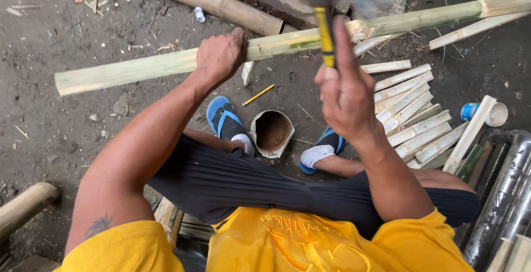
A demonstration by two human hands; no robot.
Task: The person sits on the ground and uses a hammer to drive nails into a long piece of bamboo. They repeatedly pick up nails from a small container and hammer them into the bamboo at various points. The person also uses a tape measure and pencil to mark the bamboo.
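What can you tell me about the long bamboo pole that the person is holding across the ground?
The long bamboo pole is a split, pale green-yellow length with greener patches and rough cut ends. It lies almost level, rising slightly to the right, and spans nearly the whole picture above the dirt ground. The left hand grips it near the middle. The right hand holds a yellow-handled tool over it, blurred at its head; whether that touches the pole is unclear.

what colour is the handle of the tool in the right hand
Yellow. The handle shows clearly in the head view, gripped by the right hand.

Left hand (220,56) grips bamboo pole (127,71); right hand (344,92) raises hammer (326,6).
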